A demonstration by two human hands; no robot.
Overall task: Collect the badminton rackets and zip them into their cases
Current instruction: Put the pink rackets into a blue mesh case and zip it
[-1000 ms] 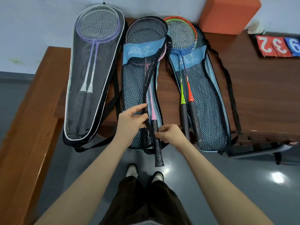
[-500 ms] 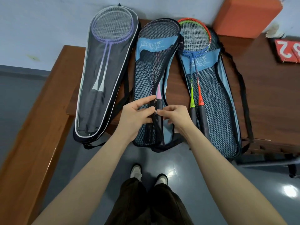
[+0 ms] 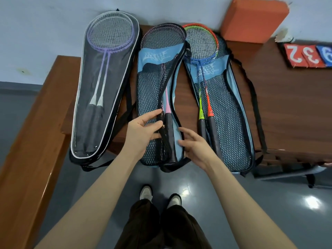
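Three racket cases lie side by side on a brown table (image 3: 287, 108). The left case (image 3: 100, 90) is black with a clear front and holds two purple rackets. The middle blue mesh case (image 3: 152, 83) is part open, with pink rackets (image 3: 168, 112) inside. My left hand (image 3: 143, 132) pinches its mesh flap and zipper edge between thumb and fingers beside the racket grips. My right hand (image 3: 195, 144) hovers with relaxed fingers at that case's right edge, holding nothing. The right blue mesh case (image 3: 226, 108) lies open under a yellow and an orange racket (image 3: 206, 108).
An orange block (image 3: 253, 18) stands at the back against the wall. Red and blue number cards (image 3: 309, 54) lie at the far right. A wooden bench or rail (image 3: 36, 141) runs along the left. Case ends overhang the table's front edge above my feet.
The pink rackets' grips, which stuck out below the middle case, now lie inside it. My right hand has let go and drawn back to the right. My left hand stays on the flap.
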